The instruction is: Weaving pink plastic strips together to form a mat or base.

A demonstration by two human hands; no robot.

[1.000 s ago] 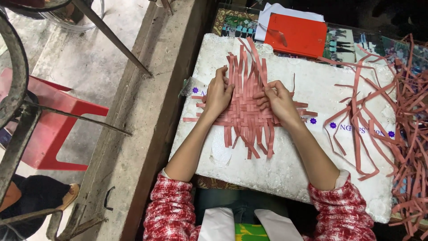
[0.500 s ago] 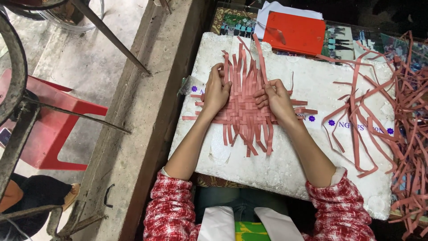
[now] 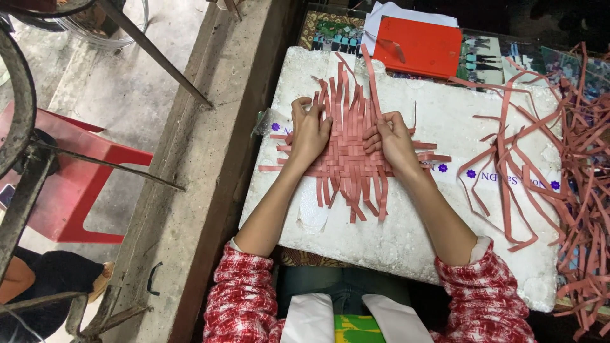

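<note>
A woven mat of pink-red paper strips (image 3: 348, 152) lies on a white foam board (image 3: 406, 235). My left hand (image 3: 309, 130) rests on the mat's left side, fingers bent and pressing on the strips. On the mat's right side my right hand (image 3: 391, 140) has its fingers curled on the weave. Loose strip ends stick out of the mat on every side. Both forearms come up from red-and-white checked sleeves.
A heap of loose pink-red strips (image 3: 572, 159) covers the board's right end. A red folder (image 3: 416, 47) lies on white papers beyond the board. A concrete ledge (image 3: 203, 171) runs along the left, with a red plastic chair (image 3: 70, 184) and metal bars past it.
Both hands have shifted slightly up the mat while pressing the strips. The view has moved a little.
</note>
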